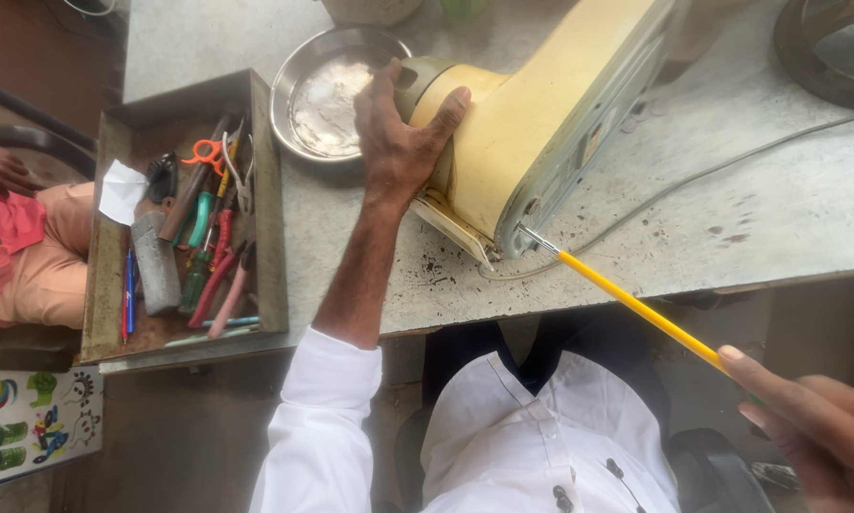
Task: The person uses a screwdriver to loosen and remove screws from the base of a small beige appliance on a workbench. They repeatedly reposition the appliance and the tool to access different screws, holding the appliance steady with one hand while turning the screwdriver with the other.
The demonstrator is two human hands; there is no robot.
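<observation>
I see one cream mixer point(531, 123) lying tipped on its side on the grey bench point(778, 209), its base plate facing the bench's near edge. One long screwdriver point(636, 306) with a yellow shaft has its metal tip at a screw on that base.

My right hand point(816, 432) sits low at the frame's corner, off the bench, fingers curled shut around the screwdriver's handle end with the forefinger laid along the shaft. My left hand point(398, 133) reaches straight forward from a white sleeve, palm pressed on the mixer's rounded end, fingers spread over the top and thumb on the cream side, a loose wrap rather than a fist.

One steel bowl point(327, 90) sits just behind that hand, touching the mixer. One grey cable point(693, 180) runs across the bench.

To the left, one metal tray point(265, 199) holds pliers, several screwdrivers, two pens and a grey block. Past it another person's knee and hand show.
</observation>
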